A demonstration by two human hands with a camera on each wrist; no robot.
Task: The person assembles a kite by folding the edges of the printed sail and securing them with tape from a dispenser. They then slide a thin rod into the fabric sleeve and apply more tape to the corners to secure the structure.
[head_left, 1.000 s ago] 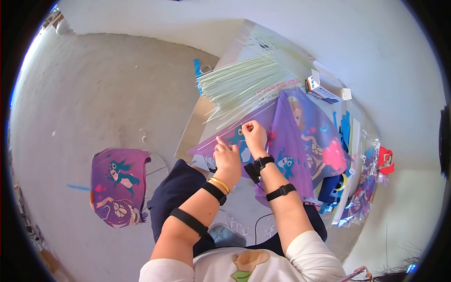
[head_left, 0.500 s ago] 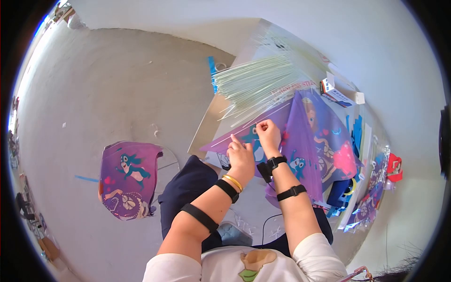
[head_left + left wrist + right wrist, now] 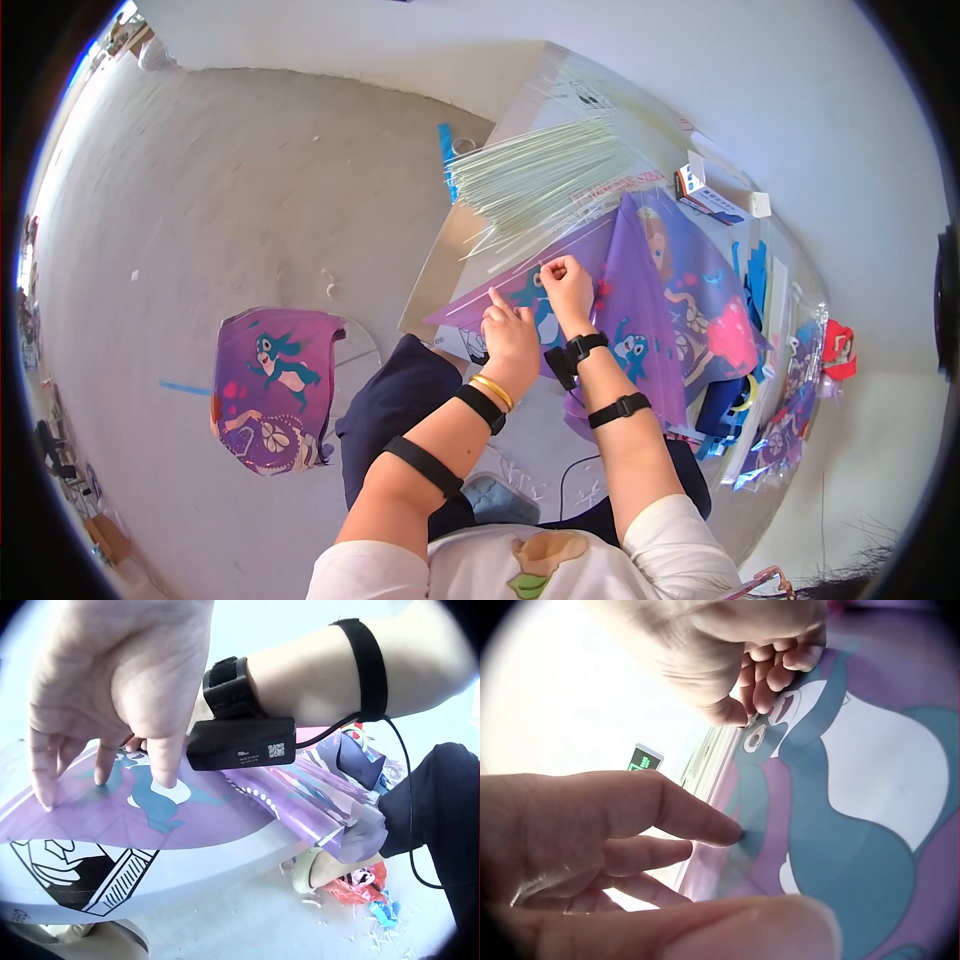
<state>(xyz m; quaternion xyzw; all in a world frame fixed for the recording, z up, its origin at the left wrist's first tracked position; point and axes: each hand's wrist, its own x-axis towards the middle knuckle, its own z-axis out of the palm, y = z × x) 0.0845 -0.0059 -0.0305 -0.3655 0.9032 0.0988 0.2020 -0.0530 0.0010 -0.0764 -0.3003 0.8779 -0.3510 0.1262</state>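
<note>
The left hand (image 3: 510, 335) presses flat fingers on the purple kite (image 3: 655, 290), steadying it while the right hand (image 3: 568, 285), at one o'clock, pinches its edge.

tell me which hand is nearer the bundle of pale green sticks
Right. The right hand sits curled on the purple kite just below the sticks; the left hand presses the kite farther back.

Purple kite (image 3: 640, 290) thin glossy plastic film; floor (image 3: 220, 220) rough matt concrete
</note>
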